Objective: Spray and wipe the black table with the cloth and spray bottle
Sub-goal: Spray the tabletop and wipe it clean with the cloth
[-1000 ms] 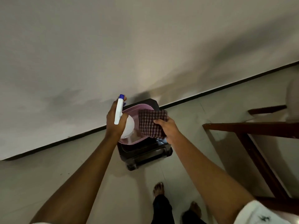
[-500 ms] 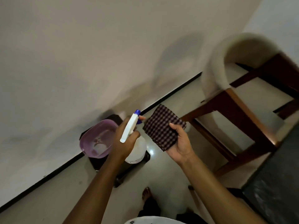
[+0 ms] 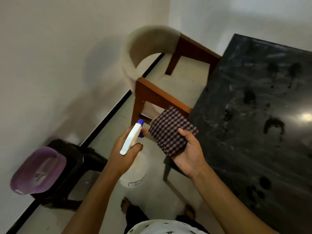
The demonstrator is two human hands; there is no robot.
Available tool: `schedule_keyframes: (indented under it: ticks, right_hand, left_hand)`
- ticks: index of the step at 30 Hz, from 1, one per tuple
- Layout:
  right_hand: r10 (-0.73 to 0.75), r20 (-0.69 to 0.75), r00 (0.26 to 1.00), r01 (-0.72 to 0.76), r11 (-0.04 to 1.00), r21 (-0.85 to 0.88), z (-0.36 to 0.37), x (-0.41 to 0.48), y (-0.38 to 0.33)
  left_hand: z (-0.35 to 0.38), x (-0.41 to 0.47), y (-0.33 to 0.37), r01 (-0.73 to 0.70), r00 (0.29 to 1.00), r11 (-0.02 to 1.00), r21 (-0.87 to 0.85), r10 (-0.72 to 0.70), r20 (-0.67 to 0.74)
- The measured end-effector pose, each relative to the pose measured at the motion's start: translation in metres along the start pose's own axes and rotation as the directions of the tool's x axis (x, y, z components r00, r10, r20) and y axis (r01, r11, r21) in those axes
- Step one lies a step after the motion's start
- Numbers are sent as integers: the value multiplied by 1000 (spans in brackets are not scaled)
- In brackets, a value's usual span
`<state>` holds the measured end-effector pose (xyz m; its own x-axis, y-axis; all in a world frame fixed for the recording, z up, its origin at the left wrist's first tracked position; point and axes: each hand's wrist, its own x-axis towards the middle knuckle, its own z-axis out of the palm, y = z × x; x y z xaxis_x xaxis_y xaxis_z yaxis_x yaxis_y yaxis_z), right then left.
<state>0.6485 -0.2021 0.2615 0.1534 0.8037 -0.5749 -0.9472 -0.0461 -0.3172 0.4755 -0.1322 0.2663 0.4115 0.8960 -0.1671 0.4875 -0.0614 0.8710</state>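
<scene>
left hand (image 3: 125, 153) wrapped tight round the spray bottle (image 3: 133, 159), white trigger head on top, blue tip aimed toward the cloth. right hand (image 3: 189, 153) closed on the cloth (image 3: 170, 130), a folded checked square, thumb on top, fingers under. both held up in the air, near each other, not touching the table.

black table (image 3: 253, 115) off to the right, shiny, with dark spots and smears all over. cloth held just beside its near corner, not on it yet. wooden chair (image 3: 162, 92) tucked in past the hands. purple bowl (image 3: 37, 171) on a small black stool (image 3: 76, 164) down at the left by the wall. bare feet on the pale floor below.

looks like the very start: tools in hand, no spray on the table yet, no wipe yet. next move likely needs a turn to the right, blue tip pointed down at the dirty top, then a squeeze of the trigger. cloth ready to rub after that.
</scene>
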Motion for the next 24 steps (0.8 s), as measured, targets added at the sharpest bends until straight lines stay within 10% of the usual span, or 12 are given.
schedule_keyframes:
  ticks: [10,18,24]
  right_hand:
    - [-72,-27,997,69,993,-90,-107,-86,-111]
    - [-173,-44,984,173,985,-4,-178,-163,-142]
    - [-183,-46,982,182,983,-36,-238,-219,-155]
  left_hand:
    - [156,-62,68,254,967,964,-78,-254,11]
    - [222,-134,91,12,991,991,-132,5,132]
    - [284,-207,96,66,995,979,-194,-49,89]
